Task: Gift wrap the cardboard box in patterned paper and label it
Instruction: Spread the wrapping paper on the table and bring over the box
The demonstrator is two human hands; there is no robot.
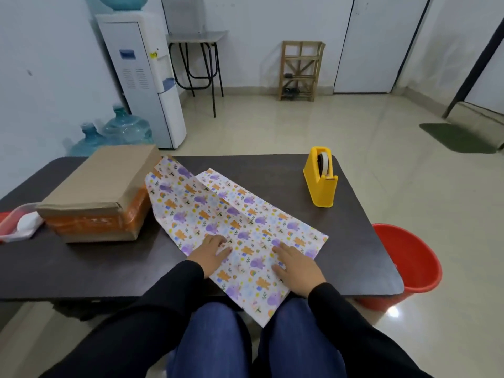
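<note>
A sheet of patterned paper (pixel 218 214), white with purple and orange animals, lies creased on the dark table (pixel 272 170) and hangs over the near edge. My left hand (pixel 211 253) rests flat on its near left part, fingers spread. My right hand (pixel 294 266) lies flat on the paper a little to the right. The cardboard box (pixel 101 186), brown with orange tape on its sides, stands at the table's left, touching the paper's far corner. A yellow tape dispenser (pixel 321 177) stands at the far right of the table.
A red-rimmed clear tray (pixel 13 222) with something white sits left of the box. A red bucket (pixel 409 263) stands on the floor by the table's right end. A water cooler (pixel 144 77), bottles, a chair and a wooden rack stand farther back.
</note>
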